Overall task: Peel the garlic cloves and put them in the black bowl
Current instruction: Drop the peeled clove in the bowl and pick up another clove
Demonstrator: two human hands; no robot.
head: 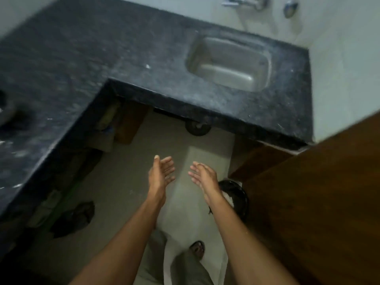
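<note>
Hands: left hand [161, 171] and right hand [202, 174] are held out over the floor [115, 182], palms turned toward each other, fingers loose and spread, holding nothing. They are near each other but apart.

Step in hand: by my judgement the person is between handling steps, away from the work itself, perhaps shaking off or about to rinse at the sink [228, 62]; nothing here shows peeling under way.

How to do it well: turn toward the left part of the dark surface [61, 58], get the garlic in view before reaching, and bring dry fingers to it, since thin skin clings to damp ones.

Garlic: no clove can be made out; a few pale flecks on the surface at the left edge are too blurred to name.

Black bowl: a dark round shape [5, 108] sits at the far left edge of the surface, cut off by the frame; it may be the bowl, I cannot tell. It lies well apart from both hands, up and to their left.

Bin: a black bin [236, 194] stands on the floor just beside the right forearm.
</note>
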